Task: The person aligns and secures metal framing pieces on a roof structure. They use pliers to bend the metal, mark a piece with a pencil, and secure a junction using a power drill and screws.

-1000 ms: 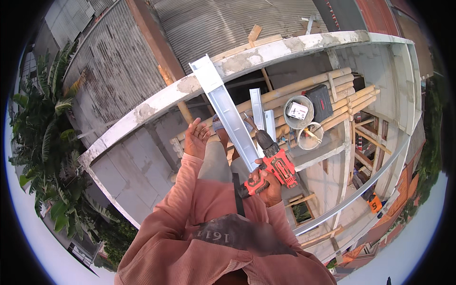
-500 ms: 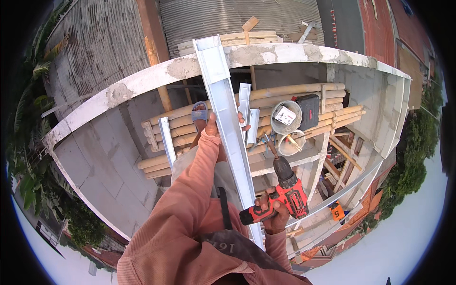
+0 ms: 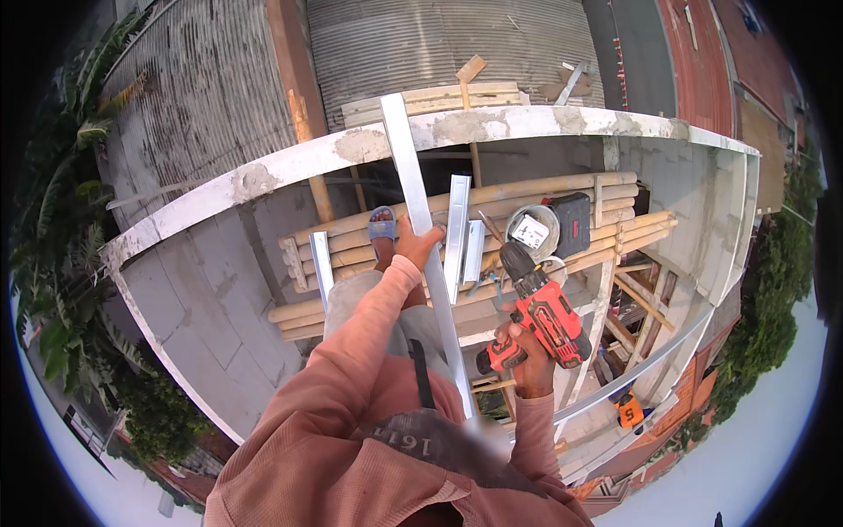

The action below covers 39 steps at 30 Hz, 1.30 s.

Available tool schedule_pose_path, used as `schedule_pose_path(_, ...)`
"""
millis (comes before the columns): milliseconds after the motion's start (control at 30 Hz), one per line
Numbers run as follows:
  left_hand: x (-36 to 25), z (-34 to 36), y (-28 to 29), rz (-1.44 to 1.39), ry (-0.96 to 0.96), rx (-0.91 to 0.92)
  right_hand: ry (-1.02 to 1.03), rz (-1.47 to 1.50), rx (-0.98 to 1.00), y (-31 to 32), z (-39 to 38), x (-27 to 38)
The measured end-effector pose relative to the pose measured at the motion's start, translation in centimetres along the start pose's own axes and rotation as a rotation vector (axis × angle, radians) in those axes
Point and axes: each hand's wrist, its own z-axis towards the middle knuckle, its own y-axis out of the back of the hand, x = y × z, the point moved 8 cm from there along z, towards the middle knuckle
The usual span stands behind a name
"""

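A long, shiny metal channel (image 3: pixel 406 162) runs from my chest out to the far wall's top edge, one smooth narrow face showing. My left hand (image 3: pixel 420 241) is closed around its middle, the thumb across the near face. To the right of it, my right hand (image 3: pixel 531 358) grips the handle of a red and black cordless drill (image 3: pixel 553 321). A long bit on the drill points away from me and to the left, clear of the channel. Shorter metal channel pieces (image 3: pixel 457 233) stand just beyond the space between my hands, and another (image 3: pixel 322 263) stands left.
Below me, bamboo poles (image 3: pixel 351 255) form a platform where my sandalled foot (image 3: pixel 382 230) rests. A bucket (image 3: pixel 533 230) and a dark case (image 3: pixel 572 224) sit right. A concrete wall (image 3: pixel 263 180) curves across the far side; a person in orange (image 3: pixel 629 411) is lower right.
The metal channel has been turned from its wide hollow side to a narrow smooth face. My left hand has shifted its grip over it. The drill has moved right and slightly away from me.
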Motion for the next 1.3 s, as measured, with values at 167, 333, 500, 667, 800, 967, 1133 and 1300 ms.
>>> schedule_pose_path(167, -1.0, -0.2, 0.2, 0.119, -0.023, -0.095, 0.044, -0.377, 0.11, -3.1, 2.9, 2.8)
schedule_pose_path(333, -2.8, -0.9, -0.1, 0.165, -0.018, -0.12, 0.051, -0.514, 0.199, -6.4, 6.4, 3.8)
schedule_pose_path(500, -3.7, -1.7, 0.0, 0.238, 0.011, -0.148, 0.125, -0.649, 0.302, -10.1, 8.6, 4.9)
schedule_pose_path(667, -4.2, -2.1, -0.2, 0.195, 0.004, -0.132, 0.109, -0.76, 0.31, -11.9, 9.3, 5.9)
schedule_pose_path(800, -3.9, -1.9, -0.3, 0.176, 0.006, -0.11, 0.108, -0.78, 0.29, -12.5, 9.7, 6.0)
schedule_pose_path(967, -3.5, -1.7, -0.5, 0.206, 0.021, -0.128, 0.108, -0.861, 0.322, -12.3, 11.0, 5.5)
schedule_pose_path(1133, -3.0, -1.6, -0.1, 0.244, 0.011, -0.162, 0.106, -0.882, 0.351, -13.2, 11.3, 5.5)
schedule_pose_path(1300, -3.6, -1.8, -0.2, 0.272, 0.015, -0.15, 0.25, -0.983, 0.393, -13.7, 12.3, 6.4)
